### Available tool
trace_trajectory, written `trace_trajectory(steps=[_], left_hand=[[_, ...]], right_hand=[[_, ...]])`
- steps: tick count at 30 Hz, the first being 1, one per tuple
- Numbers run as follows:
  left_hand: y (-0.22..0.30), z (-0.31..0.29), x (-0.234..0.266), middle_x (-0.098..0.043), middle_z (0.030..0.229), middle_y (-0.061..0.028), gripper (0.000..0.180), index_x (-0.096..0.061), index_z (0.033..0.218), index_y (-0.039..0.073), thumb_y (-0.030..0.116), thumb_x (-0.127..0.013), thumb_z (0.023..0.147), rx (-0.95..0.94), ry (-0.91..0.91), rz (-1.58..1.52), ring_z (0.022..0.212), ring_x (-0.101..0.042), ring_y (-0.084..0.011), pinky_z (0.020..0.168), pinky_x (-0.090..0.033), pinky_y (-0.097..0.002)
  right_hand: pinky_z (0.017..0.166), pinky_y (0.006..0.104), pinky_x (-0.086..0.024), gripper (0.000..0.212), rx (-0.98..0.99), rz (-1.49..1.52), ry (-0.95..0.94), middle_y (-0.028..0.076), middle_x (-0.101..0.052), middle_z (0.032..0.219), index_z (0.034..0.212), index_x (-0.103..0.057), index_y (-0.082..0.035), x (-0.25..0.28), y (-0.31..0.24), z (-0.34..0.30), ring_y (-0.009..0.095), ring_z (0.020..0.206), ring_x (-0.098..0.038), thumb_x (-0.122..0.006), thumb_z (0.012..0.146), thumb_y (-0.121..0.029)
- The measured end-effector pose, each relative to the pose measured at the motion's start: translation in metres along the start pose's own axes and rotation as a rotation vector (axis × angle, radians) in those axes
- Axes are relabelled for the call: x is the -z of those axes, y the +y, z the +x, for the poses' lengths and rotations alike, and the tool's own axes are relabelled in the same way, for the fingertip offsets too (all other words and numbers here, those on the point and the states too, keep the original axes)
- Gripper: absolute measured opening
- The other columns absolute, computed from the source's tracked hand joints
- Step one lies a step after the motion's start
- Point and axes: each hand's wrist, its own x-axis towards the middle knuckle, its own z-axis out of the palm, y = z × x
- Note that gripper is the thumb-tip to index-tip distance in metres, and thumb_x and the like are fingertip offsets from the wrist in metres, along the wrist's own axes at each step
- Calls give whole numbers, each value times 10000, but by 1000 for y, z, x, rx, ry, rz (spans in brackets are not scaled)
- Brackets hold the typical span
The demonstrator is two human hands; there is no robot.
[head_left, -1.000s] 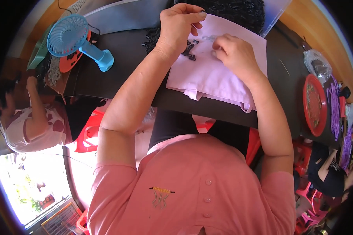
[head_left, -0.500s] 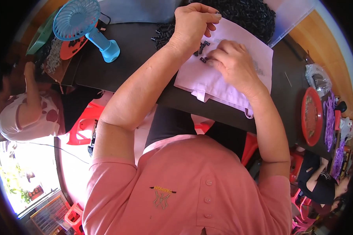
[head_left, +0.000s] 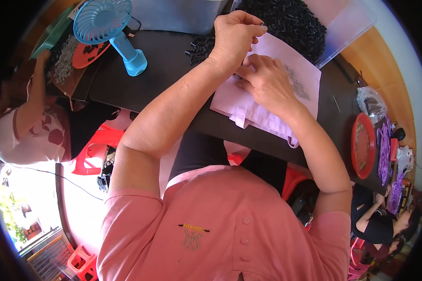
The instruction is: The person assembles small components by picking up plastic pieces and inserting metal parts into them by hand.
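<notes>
My left hand is raised over the far left edge of a lilac cloth bag, its thumb and forefinger pinched on something tiny and dark that I cannot make out. Just below and right of it, my right hand rests low over the bag with curled fingers; the tips and whatever they grip are hidden. A scatter of small grey bits lies on the bag right of that hand. Beyond both hands rises a big heap of small black parts, spilling leftward behind my left wrist.
A blue handheld fan stands at the left on the dark table. Translucent bins sit at the back. To the right are a red tray, a clear plastic bag and a thin stick. Other people sit left and right.
My right hand has moved left and away from me, next to the left hand, covering the black pieces seen on the bag before. My left hand keeps its pinch.
</notes>
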Motion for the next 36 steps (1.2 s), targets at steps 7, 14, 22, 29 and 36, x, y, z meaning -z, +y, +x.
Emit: trace_trajectory(steps=[7,14,22,29,36], left_hand=[[-4,4,-2,-647,704,-61,108,-679,875,-39,31,-714,800,43,-21,-34,584,-573,-95,488,-439,-227],[-3,4,-1,-652,710,-62,103,-680,875,-41,26,-705,801,28,-21,-15,587,-576,-98,496,-444,-231],[-6,5,1,-660,722,-76,102,-679,877,-43,22,-703,802,36,-32,-27,585,-585,-106,486,-447,-233],[-5,4,-1,-667,735,-84,104,-678,883,-49,13,-702,804,33,-44,-15,587,-592,-110,484,-447,-234],[-6,3,-1,-665,737,-79,109,-679,894,-45,18,-699,807,48,-55,-8,591,-590,-110,487,-442,-232]], right_hand=[[817,388,-416,137,-90,10,26,48,-618,894,892,-720,-127,7,32,-3,248,948,-596,-703,761,-160],[802,391,-408,140,-215,22,105,23,-619,862,866,-728,-151,-3,44,-4,236,943,-601,-728,727,-137],[835,392,-408,176,-147,39,72,34,-611,870,878,-728,-131,-1,37,-3,243,959,-590,-712,707,-91],[853,394,-412,167,-193,53,37,51,-606,864,867,-713,-87,7,33,-10,257,962,-582,-696,702,-71],[832,388,-393,144,-213,50,1,34,-621,885,861,-733,-128,12,29,-12,237,980,-579,-699,728,-84]])
